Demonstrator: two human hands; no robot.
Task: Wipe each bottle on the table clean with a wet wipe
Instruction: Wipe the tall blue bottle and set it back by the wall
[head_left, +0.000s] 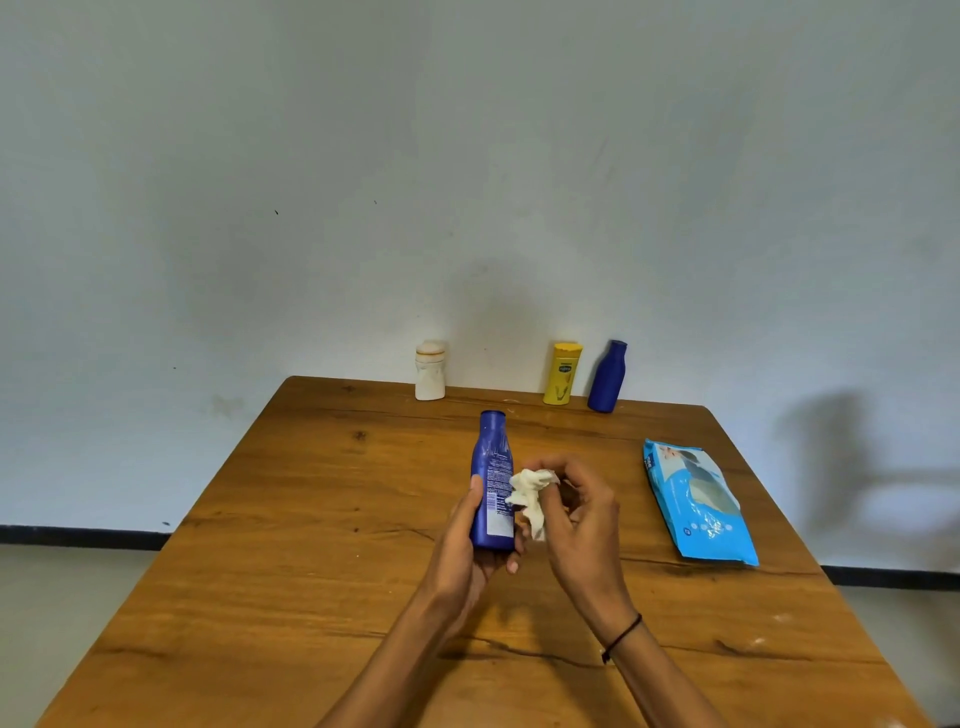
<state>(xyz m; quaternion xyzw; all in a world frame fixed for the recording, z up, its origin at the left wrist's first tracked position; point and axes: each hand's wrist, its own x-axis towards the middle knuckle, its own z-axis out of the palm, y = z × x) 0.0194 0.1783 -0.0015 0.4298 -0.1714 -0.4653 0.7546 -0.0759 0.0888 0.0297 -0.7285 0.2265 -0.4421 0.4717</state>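
Landmark for all positions: the wooden table (322, 519).

Held blue bottle (492, 480): upright above the middle of the table, cap end up, printed label facing the camera. Left hand (470, 545) grips it from below and from the left; thumb lies along the bottle's left side, fingers curl round the base, one fingertip showing under the bottom right edge. Fingers clamped on the bottle.

Wet wipe (530, 499): crumpled, white, touching the bottle's right side at about label height. Right hand (579, 512) holds it, fingers curled inward and pinched on the wipe; the wipe's loose end hangs down just beside the bottle's base. A thin dark band sits on the right wrist.

Other bottles, all standing at the far edge of the table, against the wall (467, 156): white bottle (430, 370) left of centre; yellow bottle (561, 373) right of centre; second blue bottle (607, 376) just beside the yellow one, leaning slightly. All three well apart from the hands.

Wipes pack (698, 501): light blue, lying flat on the right side of the table, near the right hand, not touching it.

Surface: brown wood grain, dark knots, long cracks running across the near half.

Room: pale, plain wall behind the table, faint shadows on it; dark skirting strip at its base; light floor (67, 597) on both sides of the table.
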